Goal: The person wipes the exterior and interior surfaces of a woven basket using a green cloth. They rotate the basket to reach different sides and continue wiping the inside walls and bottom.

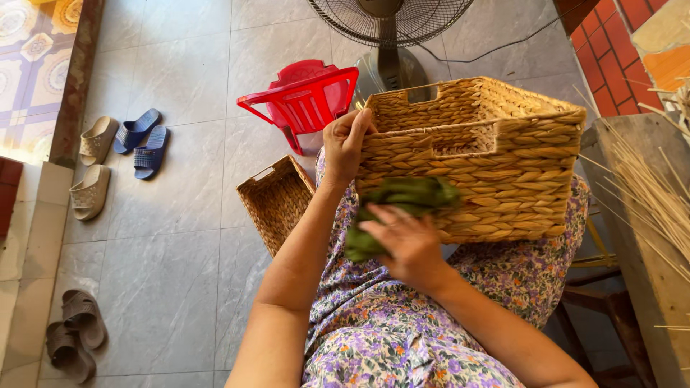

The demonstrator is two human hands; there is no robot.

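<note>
1. floral dress [402,338] fills the bottom of the view, covering the lap of the seated person.
2. right hand [406,244] lies just above it, fingers curled and closed over a green cloth [406,197], pressing it flat against the near wall of the large woven basket [496,154].
3. left hand [345,144] clamps the basket's near-left corner, thumb over the rim and fingers wrapped round the outside, steadying it.
4. the basket rests tilted on the lap, its open top turned up and away, with a cut-out handle slot in the near wall.
5. handling, as i judge it: the basket looks light for its bulk, stiff in its walls but with a rough, grippy weave that could snag; the rim, corners or handle slot give the surest hold.
6. the cloth looks soft and limp, so it bunches in the palm and needs steady pressure.
7. round about: a smaller woven basket [277,201] on the tiled floor [180,273] beside the knee, a red plastic stool [305,97], a standing fan [388,43], several pairs of sandals [118,154], and thin reeds [658,194] on a wooden bench [647,280] at the right.
</note>
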